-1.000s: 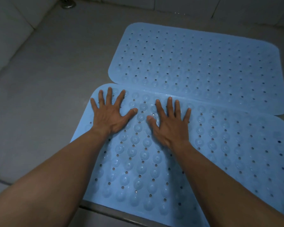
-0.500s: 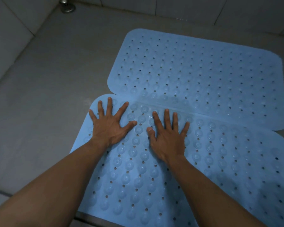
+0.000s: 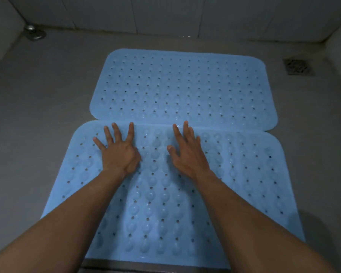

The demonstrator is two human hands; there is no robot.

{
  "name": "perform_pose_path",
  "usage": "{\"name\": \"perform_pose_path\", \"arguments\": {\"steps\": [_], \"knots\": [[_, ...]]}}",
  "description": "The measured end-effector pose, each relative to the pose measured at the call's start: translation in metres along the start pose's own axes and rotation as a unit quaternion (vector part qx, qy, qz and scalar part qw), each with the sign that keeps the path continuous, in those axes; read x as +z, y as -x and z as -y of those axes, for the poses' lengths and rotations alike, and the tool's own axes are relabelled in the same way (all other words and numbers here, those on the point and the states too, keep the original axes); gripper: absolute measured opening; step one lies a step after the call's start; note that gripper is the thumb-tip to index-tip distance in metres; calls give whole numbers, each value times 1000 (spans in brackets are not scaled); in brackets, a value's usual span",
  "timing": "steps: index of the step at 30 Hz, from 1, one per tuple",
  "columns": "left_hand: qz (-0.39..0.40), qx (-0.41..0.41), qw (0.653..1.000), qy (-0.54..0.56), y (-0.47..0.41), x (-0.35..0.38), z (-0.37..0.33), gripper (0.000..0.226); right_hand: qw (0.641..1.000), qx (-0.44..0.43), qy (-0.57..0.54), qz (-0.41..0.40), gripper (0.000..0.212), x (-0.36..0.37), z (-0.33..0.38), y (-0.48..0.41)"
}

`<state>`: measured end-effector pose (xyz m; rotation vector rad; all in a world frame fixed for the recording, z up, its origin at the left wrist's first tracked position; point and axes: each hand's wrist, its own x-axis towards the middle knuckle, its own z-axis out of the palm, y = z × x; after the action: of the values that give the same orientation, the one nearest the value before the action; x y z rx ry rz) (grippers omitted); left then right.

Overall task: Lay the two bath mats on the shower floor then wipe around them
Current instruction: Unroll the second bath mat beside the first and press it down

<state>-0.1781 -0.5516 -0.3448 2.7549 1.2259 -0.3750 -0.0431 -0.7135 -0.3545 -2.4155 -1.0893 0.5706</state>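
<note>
1. Mats, head view: I logged the near mat [image 3: 234, 184], pale blue and perforated, flat on the grey shower floor [image 3: 43, 99]. Its far edge met the far mat [image 3: 183, 85]; I could not tell whether they overlapped.
2. Far mat: same blue, flat on the floor, closer to the back wall.
3. Left hand [image 3: 118, 152]: palm down on the near mat's far-left part, fingers straight and spread, gripping nothing.
4. Right hand [image 3: 187, 156]: palm down beside it, apart, fingers extended toward the seam, holding nothing.
5. Square drain [image 3: 297, 66]: in the floor, right of the far mat, apart.
6. Round metal fitting [image 3: 33, 32]: far-left corner.
</note>
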Motion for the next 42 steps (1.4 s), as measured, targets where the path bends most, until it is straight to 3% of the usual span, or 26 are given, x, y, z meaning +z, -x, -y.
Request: {"name": "perform_pose_path", "arguments": {"steps": [5,8,12,15,30,36,42], "knots": [[-24,121,991,56,16,17,-99,63,986,116,104,-51,69,-42,-97,38],[-22,169,983,67,14,23,-153,63,971,189,141,-40,70,-65,-153,57],[21,164,984,66,15,36,-204,67,973,171,146,-45,73,-69,-189,70],[26,135,990,42,17,48,-212,73,971,161,155,-80,73,-61,-192,73],[3,125,991,35,18,47,-218,68,966,185,169,-71,69,-59,-190,69],[16,116,993,28,19,44,-220,93,967,184,166,-65,69,-58,-190,66],[35,110,993,25,20,38,-223,95,971,193,140,-10,65,-70,-186,65]]}}
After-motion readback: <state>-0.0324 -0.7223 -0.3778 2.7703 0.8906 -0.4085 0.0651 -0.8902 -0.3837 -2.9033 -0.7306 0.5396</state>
